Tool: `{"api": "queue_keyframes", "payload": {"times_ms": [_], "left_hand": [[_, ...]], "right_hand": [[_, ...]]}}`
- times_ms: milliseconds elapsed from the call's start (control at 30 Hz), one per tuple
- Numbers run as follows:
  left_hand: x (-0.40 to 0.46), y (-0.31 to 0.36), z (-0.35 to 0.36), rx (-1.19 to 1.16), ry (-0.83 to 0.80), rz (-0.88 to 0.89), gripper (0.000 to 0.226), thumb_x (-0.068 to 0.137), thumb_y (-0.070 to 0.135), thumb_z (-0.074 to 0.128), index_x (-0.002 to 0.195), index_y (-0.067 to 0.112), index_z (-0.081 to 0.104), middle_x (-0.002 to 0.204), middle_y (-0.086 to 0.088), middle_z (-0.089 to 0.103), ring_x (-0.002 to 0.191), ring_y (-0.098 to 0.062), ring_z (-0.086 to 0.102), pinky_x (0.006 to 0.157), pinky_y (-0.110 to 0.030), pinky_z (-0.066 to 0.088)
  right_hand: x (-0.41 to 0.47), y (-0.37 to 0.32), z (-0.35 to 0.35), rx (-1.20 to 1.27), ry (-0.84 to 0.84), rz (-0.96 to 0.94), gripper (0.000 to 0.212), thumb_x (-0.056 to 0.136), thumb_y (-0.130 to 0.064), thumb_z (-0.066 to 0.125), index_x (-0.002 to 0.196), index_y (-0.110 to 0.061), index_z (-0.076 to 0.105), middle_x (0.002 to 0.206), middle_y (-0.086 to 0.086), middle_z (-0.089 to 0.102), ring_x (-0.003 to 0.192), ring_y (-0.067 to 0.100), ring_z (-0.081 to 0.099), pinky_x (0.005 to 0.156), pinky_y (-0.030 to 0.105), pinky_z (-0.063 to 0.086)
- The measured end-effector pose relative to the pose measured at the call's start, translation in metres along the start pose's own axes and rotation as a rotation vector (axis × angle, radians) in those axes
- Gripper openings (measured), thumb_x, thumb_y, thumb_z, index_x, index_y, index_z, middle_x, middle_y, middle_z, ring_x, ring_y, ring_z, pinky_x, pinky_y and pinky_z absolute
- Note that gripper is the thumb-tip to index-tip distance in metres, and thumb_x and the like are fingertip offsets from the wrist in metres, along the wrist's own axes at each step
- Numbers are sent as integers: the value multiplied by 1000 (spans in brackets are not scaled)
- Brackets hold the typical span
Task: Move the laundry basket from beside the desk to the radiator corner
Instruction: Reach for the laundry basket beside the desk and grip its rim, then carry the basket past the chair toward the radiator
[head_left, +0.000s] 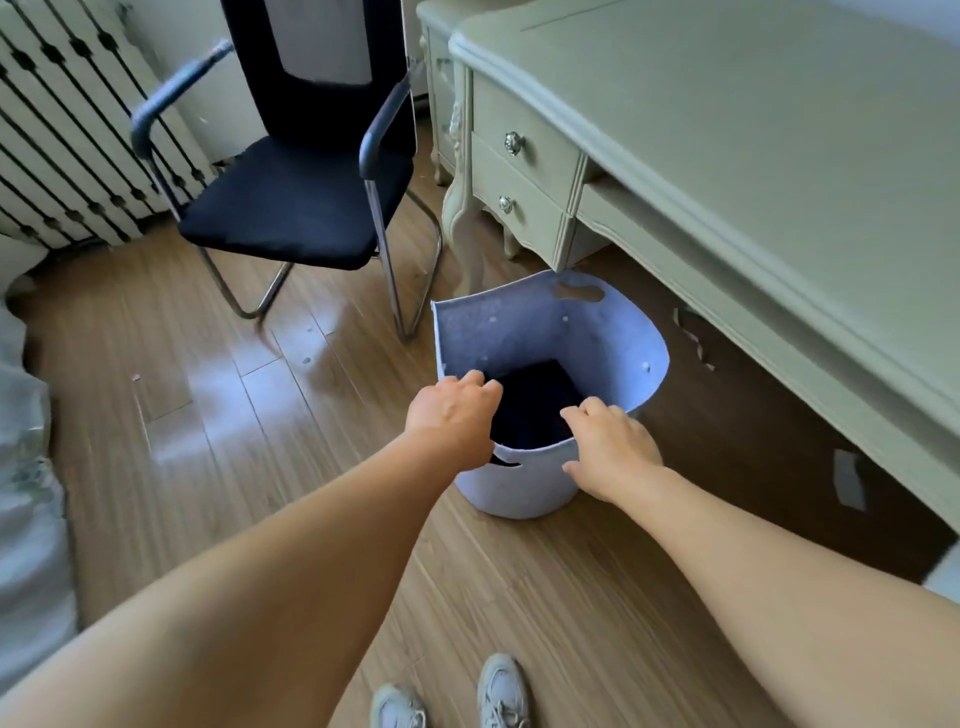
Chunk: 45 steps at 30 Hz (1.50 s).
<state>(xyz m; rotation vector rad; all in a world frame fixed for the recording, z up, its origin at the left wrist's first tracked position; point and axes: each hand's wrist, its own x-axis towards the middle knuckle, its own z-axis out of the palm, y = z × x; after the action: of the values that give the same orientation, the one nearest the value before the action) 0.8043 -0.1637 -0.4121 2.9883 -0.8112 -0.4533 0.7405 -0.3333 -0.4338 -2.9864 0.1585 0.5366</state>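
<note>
While both arms reach forward and down, the basket (550, 358) stands upright on the wood floor (218, 415), its open mouth facing up and its long axis vertical. It is a pale blue felt tub, and it sits just beside the desk (727, 156), in front of the curved desk leg (465, 228) and below the two drawers (524, 171). One handle slot shows in the far wall near the rim, toward the desk; another shows in the near wall, toward the person. Something dark lies in the bottom of the basket.

The left hand (449, 418) rests on the near-left rim, fingers curled over the edge into the basket and the thumb by the near slot. The right hand (610, 447) sits on the near-right rim, fingers bent over the edge and the thumb on the outside wall. Both hands look closed on the rim, though how tightly they clamp it cannot be told.

A black chair (291, 208) with chrome legs stands to the left of the basket, well apart from it. Behind the chair, in the far left corner, is the radiator (67, 130). Two pale shoes (452, 696) show at the bottom edge.
</note>
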Motion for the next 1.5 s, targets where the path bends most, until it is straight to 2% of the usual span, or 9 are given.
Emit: {"api": "queue_keyframes", "payload": {"times_ms": [133,300,433,500,600,700,1000,1333,1500], "left_hand": [[50,-16,36,-8,-23,-37,34,78,24,65,109,19,55,110,-4,51,101,-28,53,64,-35,41],[91,-35,76,-53,28,-176,36,82,45,59,106,19,58,117,-6,45,105,-30,43,65,-37,35],[110,-38,97,-145,-11,-319,25,78,37,66,93,20,55,141,-11,25,97,-32,38,64,-38,35],[116,-37,104,-244,-47,-373,23,76,25,67,85,19,47,151,-15,9,89,-31,36,62,-36,36],[121,-35,110,-329,-77,-400,21,75,10,61,83,16,42,156,-20,-4,76,-30,47,57,-33,36],[125,-34,117,-350,-73,-394,20,75,0,57,81,11,41,150,-26,10,54,-25,42,54,-33,37],[129,-50,128,-384,-184,-378,32,80,8,57,112,3,59,127,-13,43,97,-34,58,70,-33,43],[115,-120,110,-386,-75,-377,29,82,6,58,112,3,59,112,-7,46,73,-26,46,61,-33,41],[101,-177,94,-370,-51,-378,36,81,7,61,117,4,56,113,-9,45,88,-34,58,60,-34,42]], "right_hand": [[53,21,29,10,15,100,45,81,-15,59,125,-19,50,124,6,48,113,29,48,94,39,42],[97,36,61,10,104,298,26,83,-26,54,107,-16,58,131,10,43,117,31,42,97,41,37],[114,37,80,114,58,547,26,76,-23,62,100,-19,52,154,16,6,136,44,19,110,51,28],[123,36,84,257,6,664,39,76,-15,61,113,-16,49,154,20,-4,131,47,28,101,46,41],[135,33,91,367,-66,731,58,80,-10,56,135,-5,39,150,27,16,119,43,47,87,39,45],[145,28,96,366,-14,719,55,83,1,52,136,0,36,152,25,18,110,42,54,82,41,48],[158,-6,94,324,-116,671,42,75,-4,61,116,2,59,121,16,57,103,36,62,82,38,54],[158,-63,78,268,-133,619,48,79,-5,58,127,-12,54,124,11,60,104,32,61,78,34,53],[160,-123,70,289,-191,570,49,81,-7,56,129,-12,53,130,10,59,116,32,57,88,30,48]]}}
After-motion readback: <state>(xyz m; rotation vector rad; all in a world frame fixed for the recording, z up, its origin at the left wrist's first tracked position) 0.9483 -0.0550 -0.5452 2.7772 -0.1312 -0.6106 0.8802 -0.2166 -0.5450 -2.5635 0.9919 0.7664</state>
